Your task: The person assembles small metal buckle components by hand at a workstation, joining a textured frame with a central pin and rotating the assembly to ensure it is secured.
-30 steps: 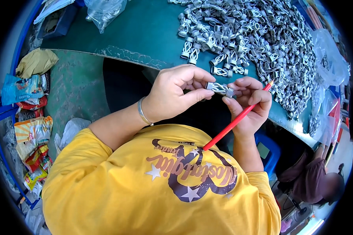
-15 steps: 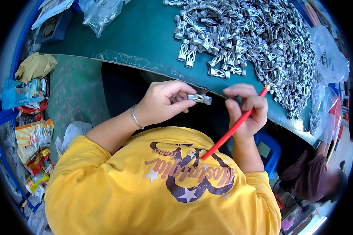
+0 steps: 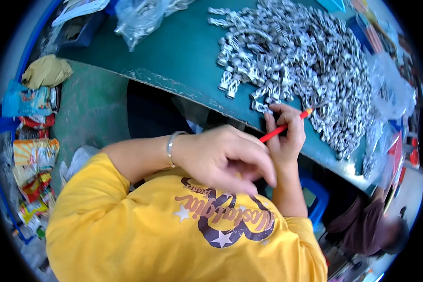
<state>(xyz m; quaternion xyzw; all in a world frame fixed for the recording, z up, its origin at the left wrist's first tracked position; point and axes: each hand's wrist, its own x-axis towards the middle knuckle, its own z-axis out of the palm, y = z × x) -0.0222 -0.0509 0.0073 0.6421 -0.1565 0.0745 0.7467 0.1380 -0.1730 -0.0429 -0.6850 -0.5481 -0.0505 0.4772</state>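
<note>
My right hand (image 3: 288,138) is closed around a red pencil (image 3: 276,133), its tip pointing up and to the right. The fingertips are at the table's near edge, by a small silvery looped metal fitting (image 3: 260,107); whether they touch it I cannot tell. In front of my chest, my left hand (image 3: 221,157) is slightly blurred, thumb and fingers curved and apart with nothing visible between them. It overlaps the right wrist and hides the pencil's lower end. A large heap of the same metal fittings (image 3: 296,56) covers the table's right part.
The green table (image 3: 174,61) has a worn near edge. Clear plastic bags lie on it, one at the back left (image 3: 138,21) and one at the right (image 3: 390,84). Packaged snacks (image 3: 35,155) stand at far left. A blue stool (image 3: 315,195) and another person (image 3: 366,225) are at right.
My left hand has moved right and toward my body; the fitting it held no longer shows there. My right hand, still with the pencil, has shifted slightly left. The view has shifted a little.
</note>
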